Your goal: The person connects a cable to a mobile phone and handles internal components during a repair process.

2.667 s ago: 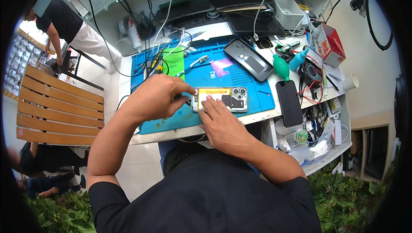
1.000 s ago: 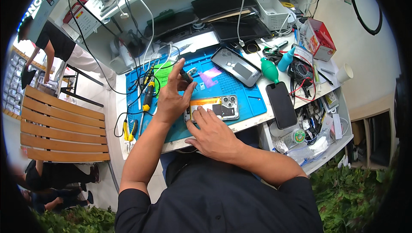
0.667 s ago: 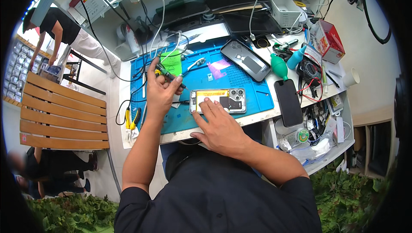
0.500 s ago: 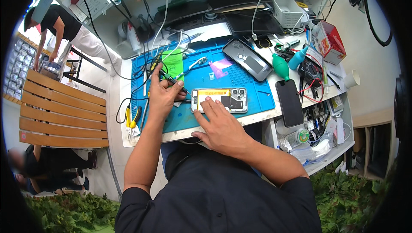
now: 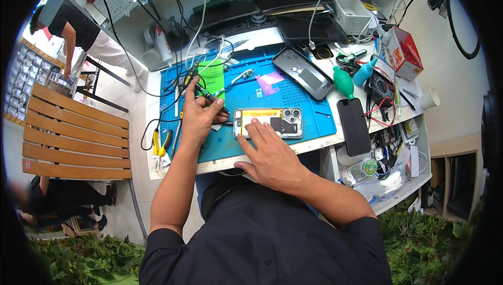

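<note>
An opened phone (image 5: 289,129) lies lengthwise on the blue work mat (image 5: 220,151), its yellow-topped inner part, dark block and camera cluster exposed. Across its middle rests my right hand (image 5: 272,154), fingers stretched out and lying flat on it. My left hand (image 5: 200,114) is closed round a slim black screwdriver (image 5: 209,97), which slants down toward the phone's left end. Whether its fine tip touches the phone, I cannot tell. Just beyond the left hand is a green packet (image 5: 213,71).
A dark phone case (image 5: 303,73) lies at the mat's far right. Right of the mat are a black phone (image 5: 354,126), a green air blower (image 5: 343,82) and a black meter (image 5: 378,87). Yellow-handled pliers (image 5: 163,142) lie at left, among cables. An open drawer (image 5: 335,172) holds clutter.
My hands and the opened phone have barely moved; the screwdriver's lower end shifts very slightly. At the far left, a person standing by a display has moved their arms.
</note>
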The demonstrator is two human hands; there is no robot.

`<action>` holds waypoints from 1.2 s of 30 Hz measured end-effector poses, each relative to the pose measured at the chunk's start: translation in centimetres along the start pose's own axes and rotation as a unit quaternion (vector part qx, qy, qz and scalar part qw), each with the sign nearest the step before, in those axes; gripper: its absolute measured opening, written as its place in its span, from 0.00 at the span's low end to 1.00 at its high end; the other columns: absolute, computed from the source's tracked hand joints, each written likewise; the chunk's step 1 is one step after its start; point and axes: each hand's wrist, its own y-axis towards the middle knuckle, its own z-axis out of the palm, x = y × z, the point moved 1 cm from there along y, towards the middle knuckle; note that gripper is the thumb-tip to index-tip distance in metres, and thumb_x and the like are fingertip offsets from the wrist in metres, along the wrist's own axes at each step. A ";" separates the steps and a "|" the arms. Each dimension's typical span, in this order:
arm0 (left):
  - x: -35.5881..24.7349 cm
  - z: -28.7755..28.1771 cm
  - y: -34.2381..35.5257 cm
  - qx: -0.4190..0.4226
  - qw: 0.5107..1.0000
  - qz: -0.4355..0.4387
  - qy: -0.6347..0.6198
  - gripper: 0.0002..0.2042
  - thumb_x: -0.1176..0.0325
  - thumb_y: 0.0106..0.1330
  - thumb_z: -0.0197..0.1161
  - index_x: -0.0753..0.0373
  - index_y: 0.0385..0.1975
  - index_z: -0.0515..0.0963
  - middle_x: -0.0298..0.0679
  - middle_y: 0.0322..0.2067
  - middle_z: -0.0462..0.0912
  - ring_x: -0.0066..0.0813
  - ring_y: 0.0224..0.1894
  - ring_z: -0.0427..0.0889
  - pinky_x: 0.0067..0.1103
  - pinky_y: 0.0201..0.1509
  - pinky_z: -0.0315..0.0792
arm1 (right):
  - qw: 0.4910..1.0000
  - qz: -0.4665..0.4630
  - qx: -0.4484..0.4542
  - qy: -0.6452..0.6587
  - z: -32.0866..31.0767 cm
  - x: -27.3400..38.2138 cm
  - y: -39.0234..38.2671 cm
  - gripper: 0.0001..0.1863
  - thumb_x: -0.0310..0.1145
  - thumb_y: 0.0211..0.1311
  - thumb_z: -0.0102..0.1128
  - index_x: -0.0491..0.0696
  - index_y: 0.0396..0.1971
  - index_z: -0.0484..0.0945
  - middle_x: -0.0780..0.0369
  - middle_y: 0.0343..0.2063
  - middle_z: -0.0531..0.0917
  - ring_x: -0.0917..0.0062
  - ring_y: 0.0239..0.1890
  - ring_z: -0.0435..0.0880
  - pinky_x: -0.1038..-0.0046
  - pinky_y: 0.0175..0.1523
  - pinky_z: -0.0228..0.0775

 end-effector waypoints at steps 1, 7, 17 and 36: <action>0.0 0.0 0.0 0.000 1.000 0.000 0.000 0.49 0.73 0.76 0.75 0.62 0.88 0.46 0.46 0.38 0.89 0.33 0.33 0.93 0.26 0.38 0.91 | 1.000 0.000 0.000 -0.001 0.0 0.0 0.0 0.37 0.53 0.78 0.67 0.34 0.70 0.79 0.37 0.67 0.77 0.42 0.77 0.74 0.48 0.82 0.64; 0.0 0.0 -0.1 -0.006 1.000 0.010 -0.004 0.47 0.73 0.76 0.75 0.63 0.87 0.47 0.46 0.39 0.88 0.32 0.33 0.93 0.26 0.38 0.92 | 1.000 0.000 0.001 0.001 0.1 0.0 0.0 0.37 0.53 0.78 0.67 0.34 0.70 0.78 0.37 0.68 0.77 0.42 0.77 0.73 0.47 0.82 0.64; 0.1 -0.1 -0.1 -0.006 1.000 0.005 -0.004 0.48 0.73 0.75 0.76 0.63 0.87 0.47 0.45 0.39 0.88 0.32 0.33 0.93 0.25 0.37 0.92 | 1.000 0.002 0.017 0.011 0.6 -0.2 -0.1 0.35 0.50 0.81 0.64 0.33 0.71 0.77 0.34 0.69 0.77 0.40 0.78 0.73 0.46 0.84 0.62; 0.0 -0.5 -2.1 0.102 0.863 0.428 0.247 0.37 0.83 0.70 0.78 0.57 0.72 0.62 0.45 0.46 0.89 0.34 0.48 0.95 0.26 0.46 0.92 | 1.000 -0.003 0.019 0.007 0.5 -0.2 -0.1 0.35 0.49 0.81 0.64 0.33 0.70 0.77 0.34 0.69 0.77 0.40 0.78 0.73 0.46 0.83 0.64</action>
